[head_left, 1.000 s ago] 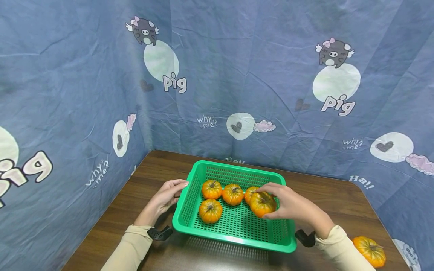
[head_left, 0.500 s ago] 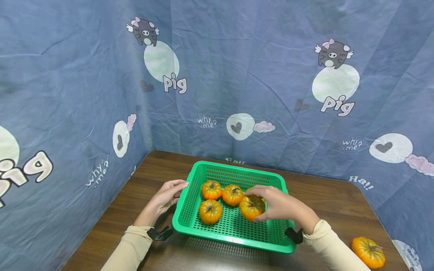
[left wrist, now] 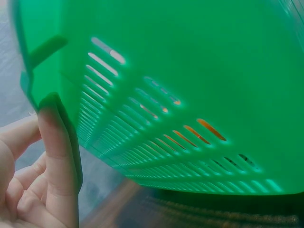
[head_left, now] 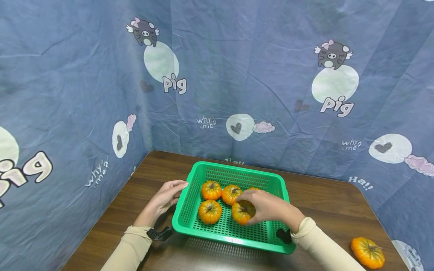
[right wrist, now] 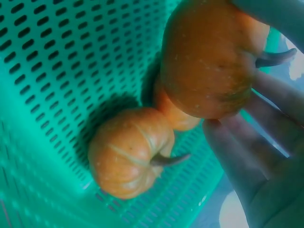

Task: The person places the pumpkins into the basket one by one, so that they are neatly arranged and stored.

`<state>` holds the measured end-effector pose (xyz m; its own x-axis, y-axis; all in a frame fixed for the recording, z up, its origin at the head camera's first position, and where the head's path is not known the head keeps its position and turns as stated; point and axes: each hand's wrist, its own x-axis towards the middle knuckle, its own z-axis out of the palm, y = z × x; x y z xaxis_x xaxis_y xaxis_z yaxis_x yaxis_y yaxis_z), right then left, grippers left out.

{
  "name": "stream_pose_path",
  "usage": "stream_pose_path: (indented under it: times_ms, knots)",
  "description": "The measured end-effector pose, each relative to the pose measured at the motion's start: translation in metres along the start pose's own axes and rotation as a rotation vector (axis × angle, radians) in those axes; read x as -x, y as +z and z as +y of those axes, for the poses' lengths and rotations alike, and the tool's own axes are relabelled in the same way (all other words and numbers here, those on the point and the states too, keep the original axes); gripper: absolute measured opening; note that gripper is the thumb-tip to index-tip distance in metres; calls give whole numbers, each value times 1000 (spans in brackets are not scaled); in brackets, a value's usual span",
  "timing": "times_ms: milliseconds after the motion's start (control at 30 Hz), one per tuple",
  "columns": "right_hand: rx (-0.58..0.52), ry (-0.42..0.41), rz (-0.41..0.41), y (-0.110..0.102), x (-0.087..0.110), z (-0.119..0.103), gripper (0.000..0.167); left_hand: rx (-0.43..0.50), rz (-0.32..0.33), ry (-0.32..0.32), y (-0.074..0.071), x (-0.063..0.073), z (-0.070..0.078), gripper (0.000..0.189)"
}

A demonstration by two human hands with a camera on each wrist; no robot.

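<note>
A green perforated plastic basket stands on the table with several small orange pumpkins inside. My right hand grips one pumpkin between thumb and fingers, low inside the basket. In the right wrist view that pumpkin hangs above the others, its stem toward the palm. Partly hidden behind the hand is another pumpkin. To the left sit a front pumpkin and two back ones, a left pumpkin and a middle pumpkin. My left hand pinches the basket's left rim.
One more pumpkin lies on the brown wooden table near its right edge. A blue printed cloth hangs behind the table and along its left side.
My right hand has carried the pumpkin leftward and slightly toward the front within the basket, passing in front of the back right pumpkin. The left hand stays on the rim.
</note>
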<state>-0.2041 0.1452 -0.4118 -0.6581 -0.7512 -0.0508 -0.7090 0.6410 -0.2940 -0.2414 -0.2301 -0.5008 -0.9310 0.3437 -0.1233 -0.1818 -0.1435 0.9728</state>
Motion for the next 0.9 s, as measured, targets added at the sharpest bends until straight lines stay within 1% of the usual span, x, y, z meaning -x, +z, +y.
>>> stream_pose_path:
  times_ms: [233,433,733,900]
  knots:
    - [14,-45,-40,8,-12,-4,63,2,-7,1,0,0,0,22]
    - [37,-56,-65,14,-20,-4,63,5,-17,9,-1,0,0,23]
    - [81,-52,-80,20,-28,-5,63,4,-11,8,0,1,1,23]
    - [86,-74,-80,24,-32,-6,61,3,0,2,1,1,1,24]
